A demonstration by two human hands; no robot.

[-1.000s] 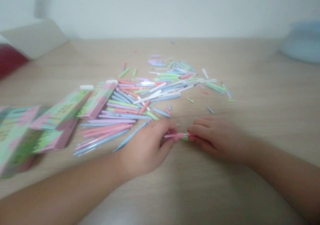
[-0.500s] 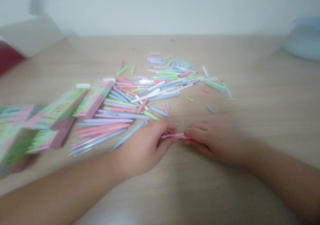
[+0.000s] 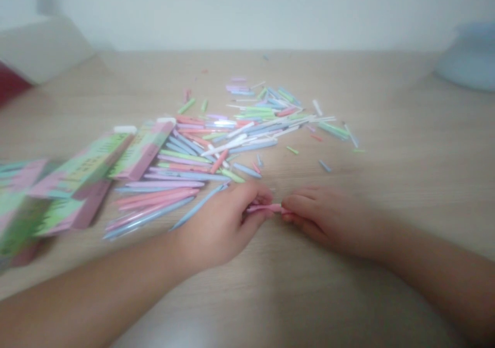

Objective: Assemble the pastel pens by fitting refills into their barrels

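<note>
Between my two hands is a pink pen, held level just above the table. My left hand is closed around its left part, thumb and fingers pinching it. My right hand pinches the pen's right end, and the fingertips hide most of that end. Just beyond my hands lies a loose pile of pen parts: pink, blue, green and purple barrels, with thin white refills among them. A blue barrel lies right beside my left hand.
Pastel green-and-pink boxes stand at the left. Behind them is an open white flap with a red part. A pale blue object sits at the far right. Small caps lie scattered on the wooden table, with a wall behind.
My right hand has come slightly closer to my left along the pen. The light band between the pink parts no longer shows clearly. The view has shifted a little.
</note>
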